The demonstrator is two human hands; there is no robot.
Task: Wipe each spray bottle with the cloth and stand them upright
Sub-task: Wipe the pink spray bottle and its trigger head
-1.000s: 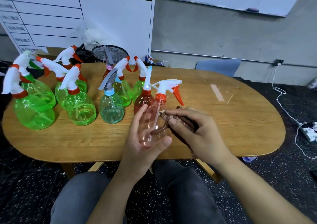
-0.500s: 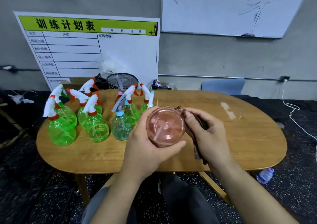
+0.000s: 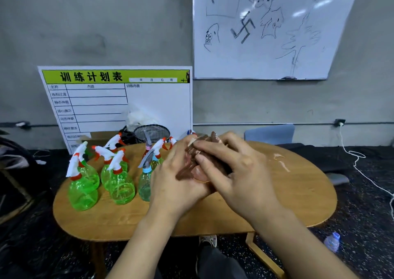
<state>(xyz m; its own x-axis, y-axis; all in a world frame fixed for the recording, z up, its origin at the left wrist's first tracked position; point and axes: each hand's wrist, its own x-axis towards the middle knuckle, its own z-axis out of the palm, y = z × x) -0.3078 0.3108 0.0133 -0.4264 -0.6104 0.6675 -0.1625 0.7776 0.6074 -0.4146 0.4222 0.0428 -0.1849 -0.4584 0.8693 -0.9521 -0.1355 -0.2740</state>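
Above the bench (image 3: 298, 204), my left hand (image 3: 177, 178) gripped the pink bottle (image 3: 197, 173) while my right hand (image 3: 232, 172) rubbed the cloth (image 3: 191, 150) over it; other bottles (image 3: 119, 182) already stood upright.

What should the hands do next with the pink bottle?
Probably keep rubbing a bit: the left hand holds the pink bottle in the air while the right hand presses the brown cloth on it. Then stand it by the green bottles.

**Training or workshop room, bare and makeshift**

Rough grey concrete wall (image 3: 96, 22). 1 whiteboard (image 3: 266, 29) covered in marker doodles; 1 green-headed planning chart (image 3: 115, 99) leaning below it. Oval wooden table (image 3: 298, 193), dark speckled floor (image 3: 362, 214), loose white cable (image 3: 360, 170) from a wall socket.
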